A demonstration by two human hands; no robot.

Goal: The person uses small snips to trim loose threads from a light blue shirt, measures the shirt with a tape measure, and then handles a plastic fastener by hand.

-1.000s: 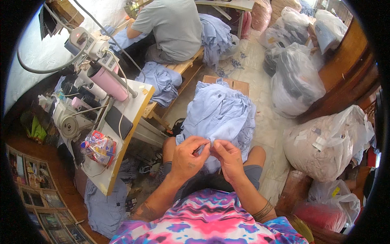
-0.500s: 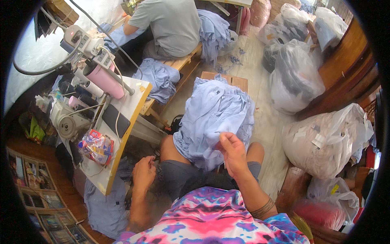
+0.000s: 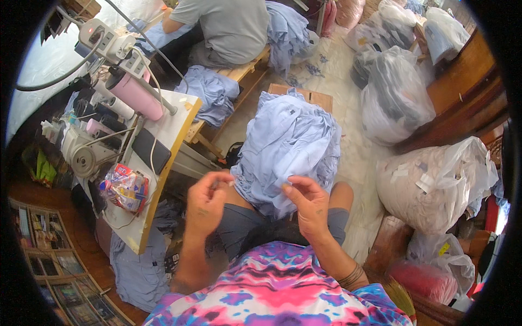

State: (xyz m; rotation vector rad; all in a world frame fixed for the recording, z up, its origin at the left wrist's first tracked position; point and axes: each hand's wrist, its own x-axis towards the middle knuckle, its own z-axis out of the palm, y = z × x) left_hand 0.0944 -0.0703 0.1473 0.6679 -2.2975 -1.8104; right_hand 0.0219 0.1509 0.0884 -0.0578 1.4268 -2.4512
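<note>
A heap of light blue cloth garments point(image 3: 288, 136) lies in front of me, its near end reaching between my knees. My right hand point(image 3: 310, 209) is at its near right edge, thumb and forefinger pinched on a fold of the blue cloth. To the left of the heap's near end, my left hand point(image 3: 205, 206) is raised above my thigh. Its fingers are curled in and the forefinger comes close to the thumb. A tiny pale spot shows at those fingertips, too small to name.
At left a white table point(image 3: 182, 117) carries a sewing machine point(image 3: 81, 152), a phone point(image 3: 150, 150), a pink tumbler point(image 3: 136, 96) and a snack packet point(image 3: 124, 188). Beyond sits a person in grey point(image 3: 231, 32) on a wooden bench point(image 3: 246, 70). Filled plastic bags point(image 3: 435, 187) line the right.
My left hand has risen and moved right, from beside my thigh toward the heap. My right hand has shifted slightly left and turned, staying at the cloth's near edge.
</note>
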